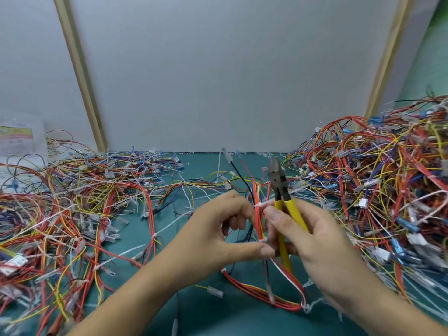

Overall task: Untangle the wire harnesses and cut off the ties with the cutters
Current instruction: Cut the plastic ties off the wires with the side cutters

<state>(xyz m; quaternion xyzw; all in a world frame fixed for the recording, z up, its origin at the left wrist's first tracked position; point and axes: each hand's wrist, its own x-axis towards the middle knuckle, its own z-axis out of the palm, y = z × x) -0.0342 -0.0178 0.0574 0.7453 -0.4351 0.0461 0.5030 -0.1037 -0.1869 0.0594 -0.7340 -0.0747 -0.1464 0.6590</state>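
Currently pinched: harness (259,221), by left hand (218,234).
Right hand (322,238): grips cutters (281,180), thumb against harness; jaws above both hands, seemingly closed.
Tie (264,203): just above right thumb, uncut.
Risk: blades nicking insulation beside tie.

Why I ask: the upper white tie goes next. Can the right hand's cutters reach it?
Probably yes: the cutters in the right hand sit beside the upper white tie, nothing between; their jaws point past it, needing a pull-back.

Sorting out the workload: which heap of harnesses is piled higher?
The heap on the right; it mounds up high, while the left heap lies spread low over the green mat.
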